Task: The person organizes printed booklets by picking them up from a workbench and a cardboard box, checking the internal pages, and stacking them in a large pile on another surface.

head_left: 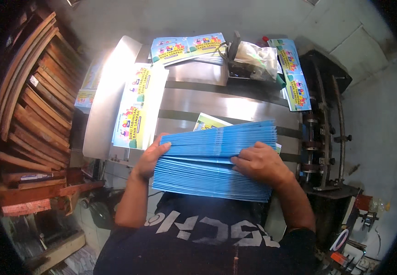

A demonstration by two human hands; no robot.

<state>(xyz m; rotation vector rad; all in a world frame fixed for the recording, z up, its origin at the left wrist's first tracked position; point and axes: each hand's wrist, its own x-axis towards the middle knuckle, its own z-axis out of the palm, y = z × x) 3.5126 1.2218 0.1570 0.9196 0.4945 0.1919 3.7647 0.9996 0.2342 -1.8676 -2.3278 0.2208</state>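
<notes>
A thick fanned bundle of blue folded printed sheets [207, 178] lies across the front of the machine table, close to my body. At its left end my left hand [149, 158] is closed round the edges, thumb on top. Toward the right, my right hand [261, 164] is curled with its fingertips at a gap that splits the bundle into an upper and a lower part. The fingers there seem to pinch the sheet edges. Behind the bundle, a colourful printed sheet [207, 121] shows partly, its rest hidden under the blue edges.
A tall stack of printed sheets [136, 114] stands left, beside a curved metal side plate [111, 96]. More printed stacks lie at the back [189, 48] and the right [295, 87]. A plastic bag [258, 59] rests on a dark device. Rollers [312, 146] edge the right side; wooden boards [40, 105] fill the left rack.
</notes>
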